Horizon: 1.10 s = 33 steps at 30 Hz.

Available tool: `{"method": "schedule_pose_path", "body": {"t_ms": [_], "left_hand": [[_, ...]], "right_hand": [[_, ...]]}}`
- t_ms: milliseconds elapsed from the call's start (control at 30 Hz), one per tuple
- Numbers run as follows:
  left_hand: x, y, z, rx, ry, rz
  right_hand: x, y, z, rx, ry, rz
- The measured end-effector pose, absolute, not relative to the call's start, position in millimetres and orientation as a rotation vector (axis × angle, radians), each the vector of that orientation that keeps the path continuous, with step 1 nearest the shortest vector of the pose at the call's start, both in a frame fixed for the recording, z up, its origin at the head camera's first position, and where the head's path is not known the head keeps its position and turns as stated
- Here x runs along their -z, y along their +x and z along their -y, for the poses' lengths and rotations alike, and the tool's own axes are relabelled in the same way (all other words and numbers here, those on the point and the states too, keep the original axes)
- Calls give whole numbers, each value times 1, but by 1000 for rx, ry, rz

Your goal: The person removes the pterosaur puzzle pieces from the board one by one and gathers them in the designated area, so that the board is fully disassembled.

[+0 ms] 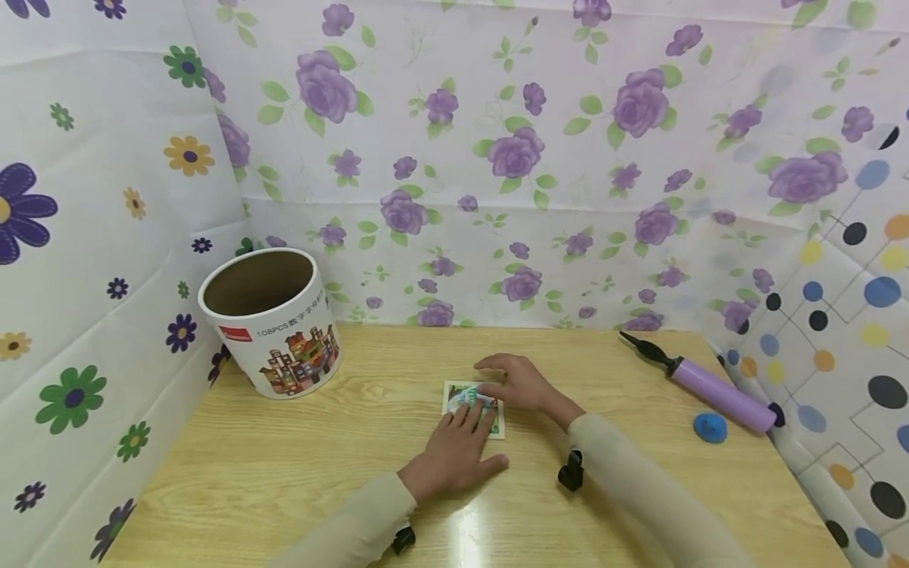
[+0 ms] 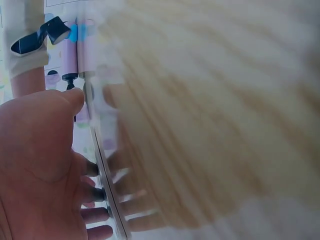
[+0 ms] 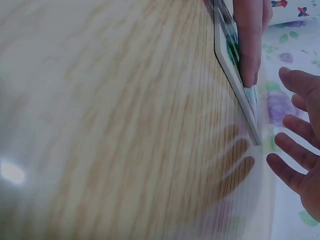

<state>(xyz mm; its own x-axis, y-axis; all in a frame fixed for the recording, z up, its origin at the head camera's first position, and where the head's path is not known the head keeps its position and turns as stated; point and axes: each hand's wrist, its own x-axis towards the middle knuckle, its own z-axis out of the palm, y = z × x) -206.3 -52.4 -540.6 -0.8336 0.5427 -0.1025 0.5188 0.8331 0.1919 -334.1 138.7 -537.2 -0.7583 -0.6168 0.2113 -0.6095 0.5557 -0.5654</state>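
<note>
A small white-bordered picture board (image 1: pixel 460 392) with a green and blue image lies flat on the table. My left hand (image 1: pixel 458 450) rests its straight fingers on the board's near part, thumb spread to the right. Over the board's right side hovers my right hand (image 1: pixel 525 385), its fingers loosely bent. In the right wrist view, the right hand (image 3: pixel 305 130) has spread fingers and holds nothing, while the left fingers (image 3: pixel 248 50) lie on the board. From the left wrist view the board (image 2: pixel 106 175) appears edge-on, thin and flat, under the left fingers.
A large white printed bucket (image 1: pixel 273 323) stands open at the back left. On the right lie a purple hand pump (image 1: pixel 720 393) with a black nozzle and a small blue object (image 1: pixel 710 427). Patterned cloth walls (image 1: pixel 454 158) enclose the wooden table (image 1: pixel 341 457).
</note>
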Motion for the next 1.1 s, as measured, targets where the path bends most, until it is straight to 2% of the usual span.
{"method": "schedule_pose_path", "body": {"t_ms": [600,1100], "left_hand": [[535,-202,47,-208,845,-2837],[543,-204,48,-144,862,-2874]], "right_hand": [[551,-344,-99,977,-1038,-2736],[545,-342,-90,856,-1017,-2723]]}}
